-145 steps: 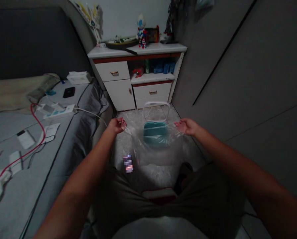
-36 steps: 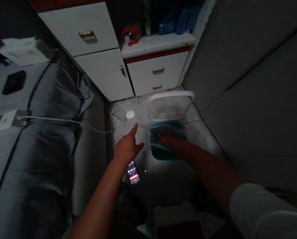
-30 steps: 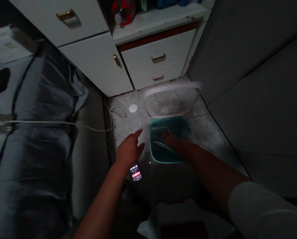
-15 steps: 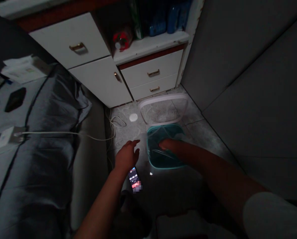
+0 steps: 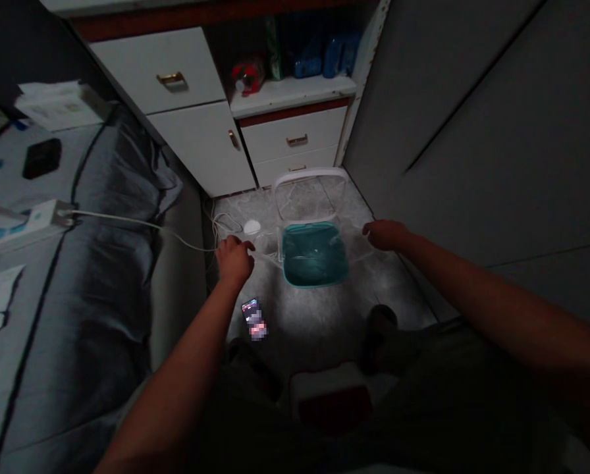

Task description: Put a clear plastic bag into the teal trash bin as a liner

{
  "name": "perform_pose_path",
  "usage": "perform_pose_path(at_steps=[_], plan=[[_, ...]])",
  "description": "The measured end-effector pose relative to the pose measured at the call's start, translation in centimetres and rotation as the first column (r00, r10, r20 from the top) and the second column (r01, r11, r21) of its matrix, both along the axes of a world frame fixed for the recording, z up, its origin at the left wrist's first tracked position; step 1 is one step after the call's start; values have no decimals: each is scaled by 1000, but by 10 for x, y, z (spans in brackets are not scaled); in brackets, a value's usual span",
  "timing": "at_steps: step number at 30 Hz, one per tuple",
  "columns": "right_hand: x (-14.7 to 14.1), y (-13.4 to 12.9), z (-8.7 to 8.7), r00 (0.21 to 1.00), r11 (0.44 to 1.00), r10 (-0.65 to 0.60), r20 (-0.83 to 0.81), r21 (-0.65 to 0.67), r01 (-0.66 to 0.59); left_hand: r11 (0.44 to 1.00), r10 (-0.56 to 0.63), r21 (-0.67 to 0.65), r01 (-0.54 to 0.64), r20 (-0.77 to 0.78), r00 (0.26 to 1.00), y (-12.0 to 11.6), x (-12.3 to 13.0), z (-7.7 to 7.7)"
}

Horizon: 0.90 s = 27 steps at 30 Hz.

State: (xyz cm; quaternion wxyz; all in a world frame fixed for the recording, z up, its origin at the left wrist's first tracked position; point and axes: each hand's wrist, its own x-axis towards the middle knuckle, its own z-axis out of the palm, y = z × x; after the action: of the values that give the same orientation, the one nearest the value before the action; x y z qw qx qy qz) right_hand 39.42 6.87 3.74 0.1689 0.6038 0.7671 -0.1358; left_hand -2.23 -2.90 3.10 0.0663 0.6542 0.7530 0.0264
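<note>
Plastic film (image 5: 270, 257) joins left hand (image 5: 234, 259) and right hand (image 5: 386, 235) (arms outstretched).

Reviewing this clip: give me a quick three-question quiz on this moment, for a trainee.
1. True or false: the phone lies nearer the left hand than the right hand.
2. What lies just beyond the teal tub? A. a mug B. a white-rimmed clear lid C. a book
3. Fill the gap: the handle on the upper left drawer looks ___ in colour.

Key: 1. true; 2. B; 3. gold
</note>
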Motion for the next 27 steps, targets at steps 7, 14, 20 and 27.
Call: perform_pose_path(at_steps=[7, 14, 20, 27], plan=[[-27, -79, 4, 985, 994, 106, -136, 2, -107, 897, -419, -75, 435, 162, 893, -3, 44, -9], [-40, -71, -37, 971, 980, 181, -157, -50, -191, 886, -382, -242, 395, 101, 919, 2, 43, -35], [-40, -58, -46, 969, 969, 222, -109, -85, -232, 888, -310, -302, 346, 162, 937, 14, 40, -40], [-32, -53, -51, 971, 964, 228, -72, -124, -236, 875, -314, -319, 365, 200, 928, 20, 29, -55]])
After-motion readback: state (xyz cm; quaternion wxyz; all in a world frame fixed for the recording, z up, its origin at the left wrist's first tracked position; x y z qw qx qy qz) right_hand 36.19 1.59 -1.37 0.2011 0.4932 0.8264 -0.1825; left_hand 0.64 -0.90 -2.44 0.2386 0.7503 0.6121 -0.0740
